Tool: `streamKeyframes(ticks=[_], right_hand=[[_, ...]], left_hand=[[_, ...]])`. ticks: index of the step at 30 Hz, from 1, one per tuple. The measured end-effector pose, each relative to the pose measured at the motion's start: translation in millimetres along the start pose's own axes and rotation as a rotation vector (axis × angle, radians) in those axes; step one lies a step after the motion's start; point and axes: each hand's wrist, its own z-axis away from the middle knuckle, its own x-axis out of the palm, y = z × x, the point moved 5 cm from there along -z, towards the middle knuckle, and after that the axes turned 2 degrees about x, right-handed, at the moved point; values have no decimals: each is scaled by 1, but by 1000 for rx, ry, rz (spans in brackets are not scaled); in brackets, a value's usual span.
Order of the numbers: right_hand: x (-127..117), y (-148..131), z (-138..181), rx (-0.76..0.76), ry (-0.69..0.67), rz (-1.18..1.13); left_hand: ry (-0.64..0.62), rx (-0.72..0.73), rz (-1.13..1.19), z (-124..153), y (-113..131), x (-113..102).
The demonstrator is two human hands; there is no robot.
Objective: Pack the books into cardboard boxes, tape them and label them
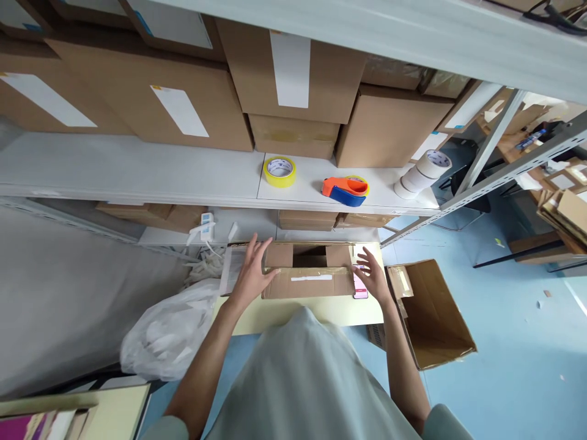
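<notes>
A brown cardboard box (pixel 308 284) lies on a pale yellow tabletop (pixel 275 315) in front of my body. Its near flap carries a white strip, and a dark gap shows between the inner flaps. My left hand (pixel 252 272) is at the box's left end, thumb against or just over the flap's corner, fingers spread. At the right end, my right hand (pixel 370 275) has its fingers apart, its thumb close to the box's edge. Beneath that hand lies a phone (pixel 360 286) with a lit pink screen, partly covered. Whether either hand presses on the box I cannot tell.
On the shelf (pixel 206 174) ahead are yellow tape (pixel 279 172), an orange-and-blue tape dispenser (pixel 345 190) and stacked white rolls (pixel 422 173). An open carton (pixel 433 318) stands on the floor at right. A white plastic bag (pixel 172 330) sits at left, near a power strip (pixel 207 227).
</notes>
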Motion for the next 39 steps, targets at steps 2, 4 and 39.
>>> streamKeyframes(ticks=[2, 4, 39], right_hand=[[-2, -14, -5, -62, -2, -5], [-2, -23, -12, -102, -5, 9], [38, 22, 6, -27, 209, 40]], left_hand=[[-6, 22, -26, -3, 5, -1], [5, 35, -37, -3, 2, 1], [150, 29, -185, 41, -14, 45]])
